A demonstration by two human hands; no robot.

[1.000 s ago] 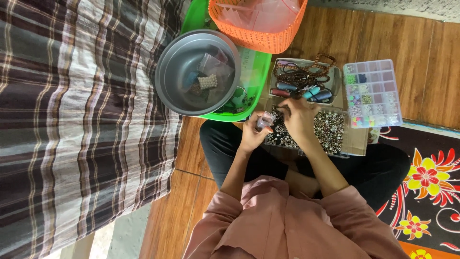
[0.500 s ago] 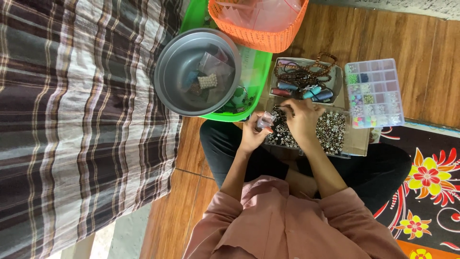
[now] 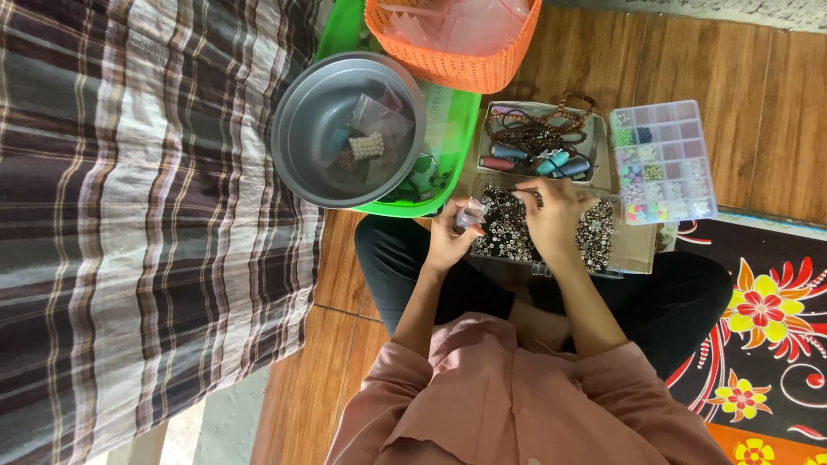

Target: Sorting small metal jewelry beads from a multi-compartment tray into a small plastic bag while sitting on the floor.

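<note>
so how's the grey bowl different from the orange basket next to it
The grey bowl is round, smooth and solid-walled; the orange basket has a perforated mesh wall and a straighter, boxier side. The bowl shows whole in the view, while the basket is cut off by the top edge. The bowl holds small packets and pale beads; the basket holds clear plastic bags. Both rest on or against the green tray.

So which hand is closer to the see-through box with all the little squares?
The right hand. It lies on the bead tray beside the clear compartment box; the left hand is farther away, across the tray.
</note>
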